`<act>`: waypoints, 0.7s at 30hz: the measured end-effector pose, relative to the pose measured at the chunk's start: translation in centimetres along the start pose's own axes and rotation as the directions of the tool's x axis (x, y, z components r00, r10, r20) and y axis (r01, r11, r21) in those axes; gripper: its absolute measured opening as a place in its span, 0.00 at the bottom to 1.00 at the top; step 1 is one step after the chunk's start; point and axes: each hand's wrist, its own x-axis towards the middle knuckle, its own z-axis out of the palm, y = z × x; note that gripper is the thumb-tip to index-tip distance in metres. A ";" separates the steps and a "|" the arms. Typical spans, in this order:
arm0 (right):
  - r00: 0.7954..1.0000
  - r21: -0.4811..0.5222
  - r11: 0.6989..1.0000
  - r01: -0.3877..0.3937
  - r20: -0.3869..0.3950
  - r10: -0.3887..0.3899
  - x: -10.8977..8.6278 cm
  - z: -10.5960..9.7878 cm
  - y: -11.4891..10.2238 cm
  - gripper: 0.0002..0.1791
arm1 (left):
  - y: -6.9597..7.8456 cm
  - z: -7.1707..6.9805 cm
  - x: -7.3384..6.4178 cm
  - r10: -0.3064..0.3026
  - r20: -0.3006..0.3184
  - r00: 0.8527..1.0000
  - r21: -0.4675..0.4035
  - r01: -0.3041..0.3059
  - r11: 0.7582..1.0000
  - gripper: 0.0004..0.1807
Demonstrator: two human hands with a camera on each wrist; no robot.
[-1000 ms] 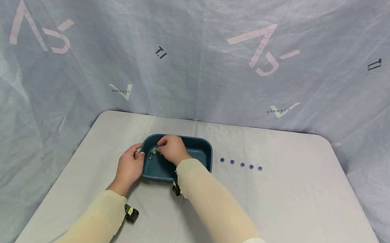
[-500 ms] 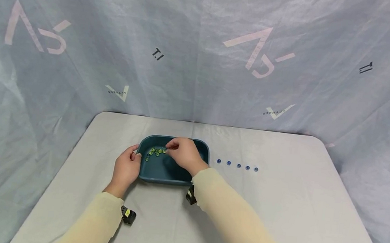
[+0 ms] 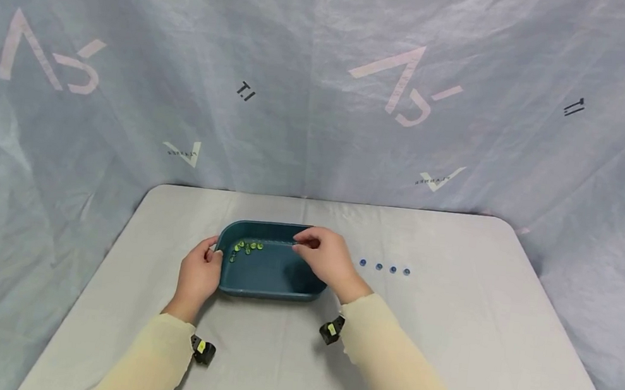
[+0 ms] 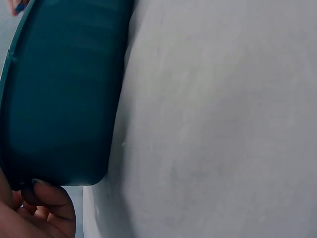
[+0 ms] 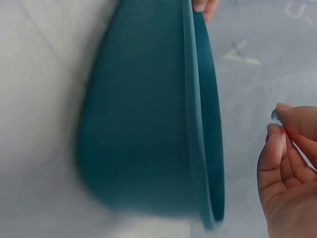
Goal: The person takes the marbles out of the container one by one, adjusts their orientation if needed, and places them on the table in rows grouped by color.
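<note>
A dark teal rectangular tray stands on the table. My left hand grips its left end, with the thumb at the wall in the left wrist view. Between thumb and fingertips, my right hand pinches a small blue glass marble, held over the tray's right side. Several yellow-green glass marbles lie inside the tray at its left. To the right of the tray, several blue marbles lie in a spaced row on the table, and the right hand covers the place at the row's near left end.
A pale cloth covers the table. Behind it hangs a grey printed fabric backdrop. Black wrist cameras sit at both wrists, the right one hanging close to the tray's front right corner.
My right hand has moved right from among the yellow-green marbles to the tray's right side, uncovering them. The leftmost blue marble of the row is out of sight now. My left hand keeps its hold.
</note>
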 end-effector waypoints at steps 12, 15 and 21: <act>0.982 0.008 0.998 -0.065 -0.176 0.066 -2.5 -4.8 4.1 0.07 | -0.2 -0.1 -0.1 0.011 -0.006 1.000 -0.003 -0.011 1.000 0.18; 0.972 0.014 0.996 -0.092 -0.215 0.093 -3.1 -6.1 5.4 0.08 | -0.3 0.0 0.0 0.011 -0.007 1.000 0.000 -0.011 1.000 0.19; 0.941 0.014 0.991 -0.133 -0.313 0.131 -4.5 -8.6 7.8 0.11 | -0.2 0.0 0.0 0.006 -0.003 1.000 0.009 -0.006 1.000 0.19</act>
